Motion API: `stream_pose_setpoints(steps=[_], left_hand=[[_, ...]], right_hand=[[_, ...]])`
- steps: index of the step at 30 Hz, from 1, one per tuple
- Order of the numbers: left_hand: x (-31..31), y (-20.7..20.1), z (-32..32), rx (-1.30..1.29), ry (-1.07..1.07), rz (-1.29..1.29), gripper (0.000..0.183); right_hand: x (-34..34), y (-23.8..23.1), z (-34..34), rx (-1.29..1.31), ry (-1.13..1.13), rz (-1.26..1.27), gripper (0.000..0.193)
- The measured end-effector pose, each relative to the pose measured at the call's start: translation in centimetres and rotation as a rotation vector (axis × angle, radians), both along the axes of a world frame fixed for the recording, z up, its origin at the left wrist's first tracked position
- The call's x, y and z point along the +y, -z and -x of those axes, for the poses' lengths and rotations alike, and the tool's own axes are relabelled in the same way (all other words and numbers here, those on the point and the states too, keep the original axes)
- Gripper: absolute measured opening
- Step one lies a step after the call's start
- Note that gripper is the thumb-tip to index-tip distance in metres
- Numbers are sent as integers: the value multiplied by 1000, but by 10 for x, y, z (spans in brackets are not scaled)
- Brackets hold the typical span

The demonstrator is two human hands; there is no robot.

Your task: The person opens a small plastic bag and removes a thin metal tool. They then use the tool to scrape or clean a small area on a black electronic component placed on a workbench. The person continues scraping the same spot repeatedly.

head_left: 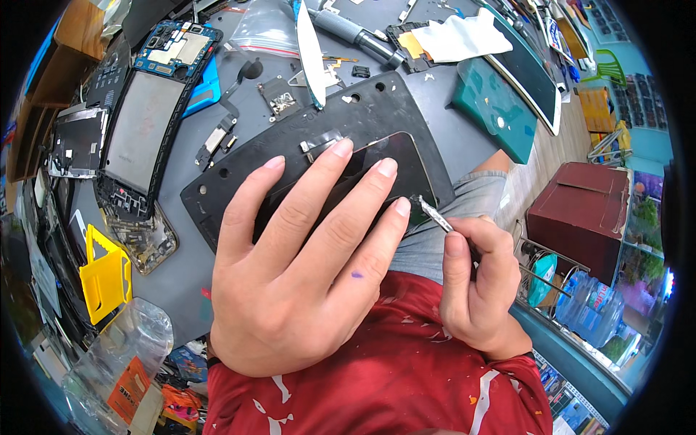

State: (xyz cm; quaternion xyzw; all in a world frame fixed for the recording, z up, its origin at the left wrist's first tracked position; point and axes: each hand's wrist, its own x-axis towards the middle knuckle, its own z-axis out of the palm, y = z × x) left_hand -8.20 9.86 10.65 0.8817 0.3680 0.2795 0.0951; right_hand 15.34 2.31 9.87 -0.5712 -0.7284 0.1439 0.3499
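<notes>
My left hand [301,279] lies with its fingers spread over a dark glass phone screen [403,154], pressing or resting on it. Beneath the screen is a thick black pad [406,109] with round holes near its edges. Between the thumb and fingers of my right hand [482,286] is a slim silvery metal tool [436,216]. Its dark, smudged tip touches the screen's near right corner, close to my left index fingertip. A small flex cable part [319,145] shows above my left fingers. Much of the screen is hidden under that hand.
An opened phone body [145,130] and a yellow plastic holder [105,275] lie at the left. Behind the pad are a white-bladed tool [310,61], a grey metal-handled tool [348,32] and loose parts. A green block [493,109] and a white-edged tablet [533,80] sit at right.
</notes>
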Motion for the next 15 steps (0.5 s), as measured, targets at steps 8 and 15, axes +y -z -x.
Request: stream_pose_setpoints(steps=[8, 15], left_hand=[[0, 1, -1, 2, 1, -8, 43], [0, 3, -1, -1, 0, -18, 44]], right_hand=[[-3, -5, 8, -95, 1, -50, 41], [-7, -1, 12, -130, 16, -89, 44]])
